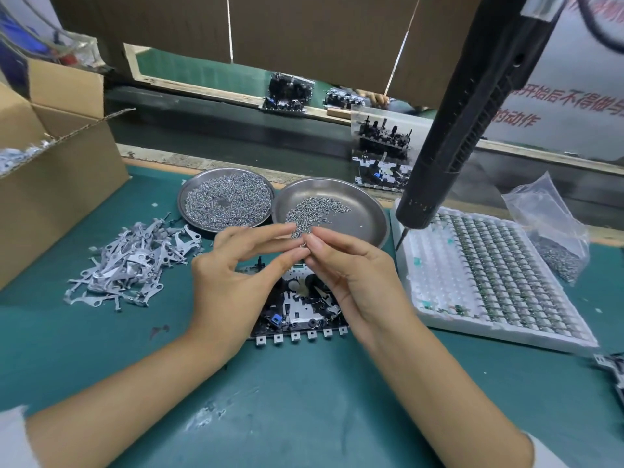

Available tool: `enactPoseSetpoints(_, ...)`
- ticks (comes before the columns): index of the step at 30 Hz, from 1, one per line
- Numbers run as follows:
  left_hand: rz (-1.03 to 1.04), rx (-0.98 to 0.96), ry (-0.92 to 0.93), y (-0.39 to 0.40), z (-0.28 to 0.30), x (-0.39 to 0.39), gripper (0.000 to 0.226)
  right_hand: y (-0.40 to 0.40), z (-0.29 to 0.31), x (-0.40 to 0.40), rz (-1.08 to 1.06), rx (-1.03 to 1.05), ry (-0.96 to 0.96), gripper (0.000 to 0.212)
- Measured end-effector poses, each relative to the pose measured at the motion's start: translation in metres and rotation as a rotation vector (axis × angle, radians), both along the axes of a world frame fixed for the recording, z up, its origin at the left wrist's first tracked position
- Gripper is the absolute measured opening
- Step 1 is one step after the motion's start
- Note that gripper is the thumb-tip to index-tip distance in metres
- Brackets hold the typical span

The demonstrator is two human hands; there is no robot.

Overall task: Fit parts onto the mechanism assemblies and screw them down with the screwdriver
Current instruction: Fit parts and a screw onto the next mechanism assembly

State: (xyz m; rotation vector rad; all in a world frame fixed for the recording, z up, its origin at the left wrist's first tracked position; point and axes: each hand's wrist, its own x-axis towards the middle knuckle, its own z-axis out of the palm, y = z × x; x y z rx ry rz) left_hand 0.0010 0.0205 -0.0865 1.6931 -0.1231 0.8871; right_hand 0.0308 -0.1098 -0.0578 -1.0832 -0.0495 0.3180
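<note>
A black and silver mechanism assembly [300,312] lies on the green mat, partly hidden under my hands. My left hand [236,275] and my right hand [351,271] meet just above it, fingertips together, pinching a tiny screw [304,244] between them. The black electric screwdriver [472,106] hangs unheld at the upper right, its bit pointing down near the white tray. Two round steel dishes hold screws: the left dish [189,187] is nearly full, the right dish [368,204] holds a small heap. A pile of grey metal levers [131,261] lies at the left.
A white tray [435,319] of small parts sits at the right, with a plastic bag of screws [553,244] behind it. A cardboard box [50,184] stands at the left. More assemblies [385,157] rest on the conveyor behind. Another assembly [614,373] pokes in at the right edge.
</note>
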Motion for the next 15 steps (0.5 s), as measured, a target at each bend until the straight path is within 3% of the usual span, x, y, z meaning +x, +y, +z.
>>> enactPoseSetpoints(8,0.056,0.083,-0.050,0.002,-0.003,0.002,0.023,-0.003,0.007,-0.002,0.064,-0.015,0.029,0.012)
enactPoseSetpoints(15,0.070,0.235,-0.035,0.005,-0.005,0.007,0.024,-0.005,0.013,-0.001,0.008,-0.596,-0.389,0.030)
